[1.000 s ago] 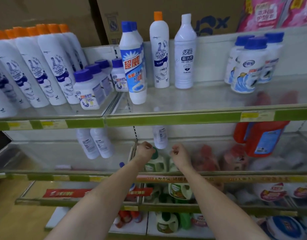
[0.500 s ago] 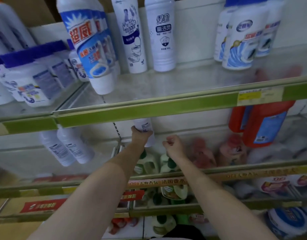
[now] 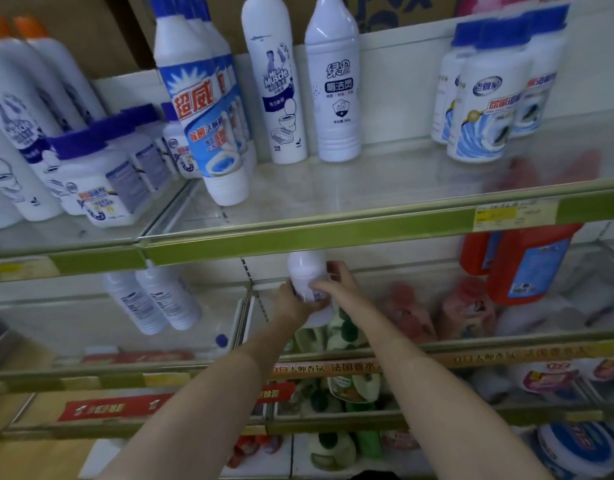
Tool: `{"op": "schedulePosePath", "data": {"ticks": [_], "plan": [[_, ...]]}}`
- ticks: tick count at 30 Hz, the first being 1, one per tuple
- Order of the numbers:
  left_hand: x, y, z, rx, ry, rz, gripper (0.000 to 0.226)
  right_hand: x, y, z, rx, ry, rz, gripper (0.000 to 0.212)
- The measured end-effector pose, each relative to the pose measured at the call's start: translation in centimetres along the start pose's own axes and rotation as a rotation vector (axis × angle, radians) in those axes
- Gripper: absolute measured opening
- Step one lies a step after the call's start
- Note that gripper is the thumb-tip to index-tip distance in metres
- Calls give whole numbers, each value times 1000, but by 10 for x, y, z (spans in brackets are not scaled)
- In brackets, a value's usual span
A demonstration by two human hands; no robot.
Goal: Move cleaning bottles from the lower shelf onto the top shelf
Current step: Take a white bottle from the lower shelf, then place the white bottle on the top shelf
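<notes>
Now both hands — left hand (image 3: 291, 301), right hand (image 3: 338, 284) — clasp the white bottle (image 3: 307, 278) between them

White cleaning bottles (image 3: 208, 109) with blue caps and a red-lettered blue starburst label line the top shelf (image 3: 333, 233), its edge strip olive green with a yellow price tag (image 3: 496, 216). Orange caps (image 3: 28, 27) top white bottles at far left. Below, a plain white bottle (image 3: 307, 271); red-orange jugs (image 3: 527, 265) carry blue labels.

A shop aisle: glass shelves (image 3: 333, 199) stocked with rows of cleaning bottles (image 3: 208, 109), yellow price tag (image 3: 496, 216) on the green rail.
</notes>
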State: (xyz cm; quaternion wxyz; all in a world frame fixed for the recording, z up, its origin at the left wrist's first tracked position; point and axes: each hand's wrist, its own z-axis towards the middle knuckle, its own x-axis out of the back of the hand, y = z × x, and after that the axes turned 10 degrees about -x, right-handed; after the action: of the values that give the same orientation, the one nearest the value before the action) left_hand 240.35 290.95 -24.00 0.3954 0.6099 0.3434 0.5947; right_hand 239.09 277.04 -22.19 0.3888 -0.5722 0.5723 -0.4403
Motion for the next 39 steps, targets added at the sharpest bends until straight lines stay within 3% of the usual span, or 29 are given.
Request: {"op": "schedulePosePath", "data": {"ticks": [3, 6, 12, 15, 18, 21, 24, 26, 29, 33, 39], "plan": [[1, 7, -19, 0, -55, -31, 51, -1, -12, -17, 20, -29, -58, 60], [1, 9, -37, 106, -49, -88, 59, 2, -15, -39, 17, 31, -93, 64], [12, 29, -96, 104, -191, -255, 59, 0, -8, -86, -128, 182, 138, 46], [21, 38, -124, 127, -262, -313, 51, -7, -5, -112, -170, 318, 211, 54], [29, 39, -155, 171, -308, -331, 74, -16, -1, -143, -253, 373, 232, 76], [33, 33, -184, 197, -336, -497, 73, -14, 2, -173, -318, 305, 195, 91], [36, 27, -206, 220, -393, -621, 78, -6, 5, -202, -286, 244, 186, 73], [38, 27, -217, 256, -438, -689, 76, -3, 8, -218, -264, 149, 315, 63], [38, 30, -227, 290, -511, -767, 79, -4, 12, -232, -244, 74, 451, 61], [39, 35, -234, 306, -538, -883, 81, -4, 7, -241, -229, 118, 495, 57], [40, 45, -234, 413, -603, -1064, 76, 3, 1, -245, -224, 38, 536, 67]]}}
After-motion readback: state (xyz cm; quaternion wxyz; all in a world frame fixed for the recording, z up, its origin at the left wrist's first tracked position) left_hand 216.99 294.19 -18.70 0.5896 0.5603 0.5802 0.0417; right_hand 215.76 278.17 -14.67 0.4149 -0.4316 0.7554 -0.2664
